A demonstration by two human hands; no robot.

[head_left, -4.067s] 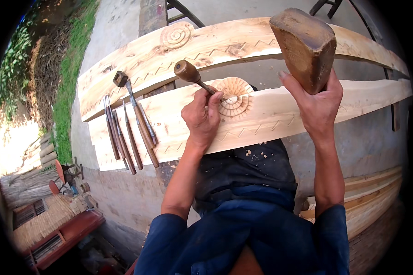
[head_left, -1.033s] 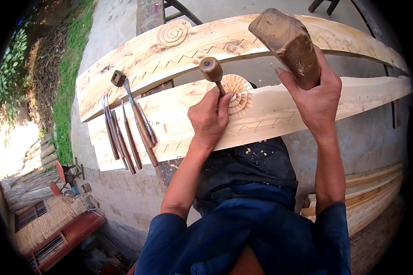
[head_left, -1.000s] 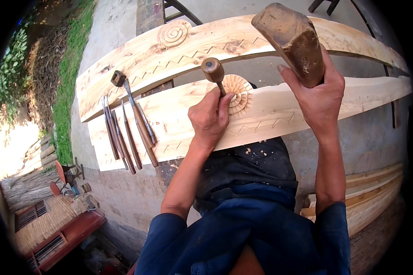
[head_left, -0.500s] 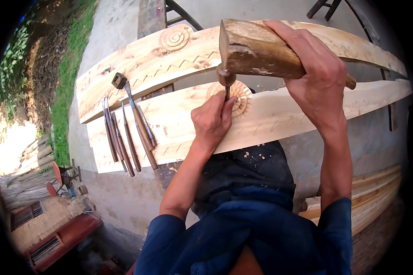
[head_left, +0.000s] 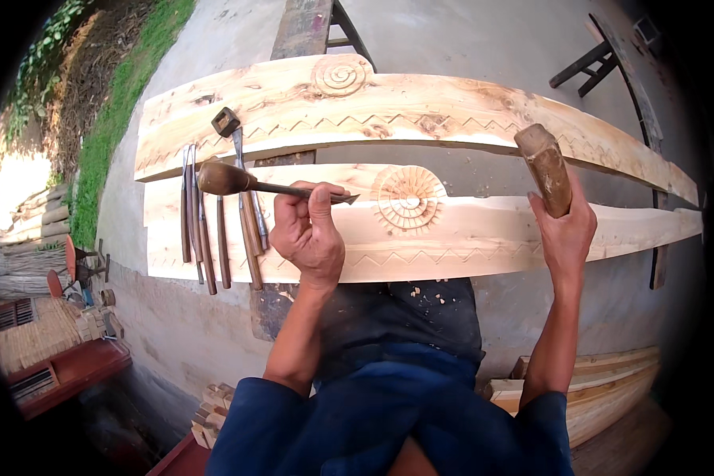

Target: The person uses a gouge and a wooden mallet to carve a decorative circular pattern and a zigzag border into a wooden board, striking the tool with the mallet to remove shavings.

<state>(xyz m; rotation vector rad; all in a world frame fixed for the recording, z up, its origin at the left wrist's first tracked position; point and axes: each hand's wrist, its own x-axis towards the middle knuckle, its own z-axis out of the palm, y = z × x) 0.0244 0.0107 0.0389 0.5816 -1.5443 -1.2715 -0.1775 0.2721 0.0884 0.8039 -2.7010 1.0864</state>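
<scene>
My left hand (head_left: 306, 238) is closed on a wooden-handled chisel (head_left: 271, 187), held nearly sideways, its handle leftward and tip just left of the carved rosette (head_left: 412, 200) on the near plank (head_left: 484, 242). My right hand (head_left: 563, 238) grips a worn wooden mallet (head_left: 543, 163) at the right, over the gap between planks and the near plank's back edge. The far plank (head_left: 476, 111) bears a carved spiral (head_left: 341, 75); both planks have zigzag lines. Several chisels and gouges (head_left: 222, 238) lie side by side on the near plank's left part, one with a square metal end.
Dark trestles (head_left: 591, 67) stand behind and right, with a board (head_left: 301, 40) under the planks. Stacked boards (head_left: 595, 381) lie at lower right, small blocks (head_left: 214, 408) at lower left. Grass (head_left: 115, 119), logs (head_left: 44, 222) and a red frame (head_left: 75, 373) are at left.
The chisel has gone from upright on the rosette to lying sideways in my left hand, moved leftward. The mallet has dropped back from over the chisel to the right. The whole view has shifted.
</scene>
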